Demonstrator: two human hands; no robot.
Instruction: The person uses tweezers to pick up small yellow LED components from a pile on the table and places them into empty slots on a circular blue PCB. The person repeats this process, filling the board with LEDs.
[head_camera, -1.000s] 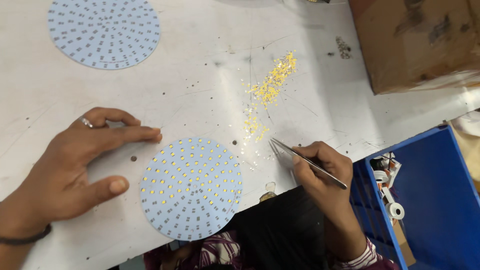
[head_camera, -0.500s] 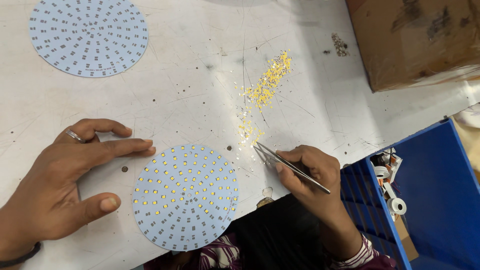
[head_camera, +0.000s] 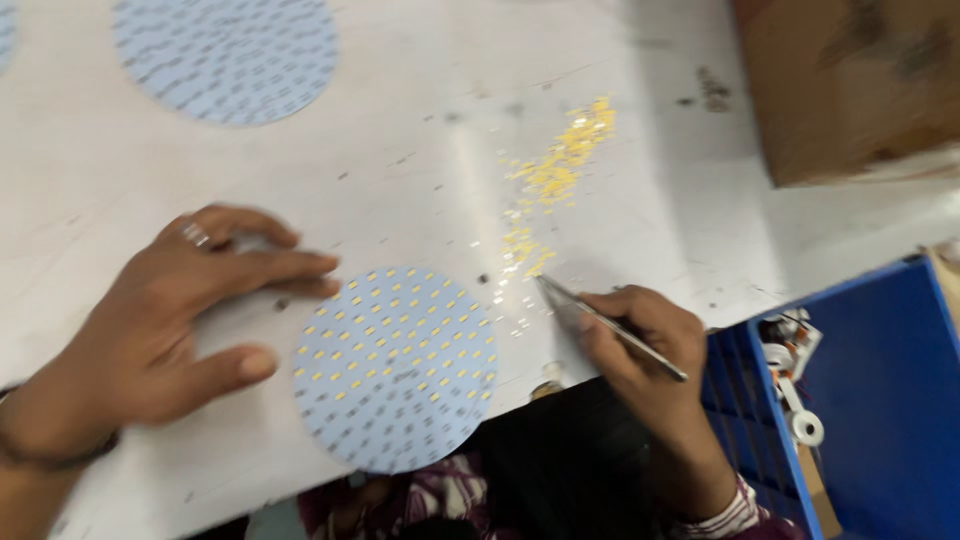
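Note:
A round pale-blue circuit board (head_camera: 395, 368) dotted with small yellow chips lies at the near edge of the white table (head_camera: 420, 130). My left hand (head_camera: 175, 320), a ring on one finger, rests flat beside the board's left rim, index finger and thumb spread around it. My right hand (head_camera: 640, 335) grips metal tweezers (head_camera: 605, 325). Their tips point at the near end of a scattered pile of tiny yellow chips (head_camera: 555, 180), just right of the board.
A second round board (head_camera: 225, 55) lies at the far left. A brown cardboard box (head_camera: 850, 80) stands at the far right. A blue plastic bin (head_camera: 880, 390) holding small white parts sits beside the table's right edge.
The view has shifted, so everything sits further right in frame. The tweezers' tips have stayed by the near end of the chip pile. My left hand still flanks the board.

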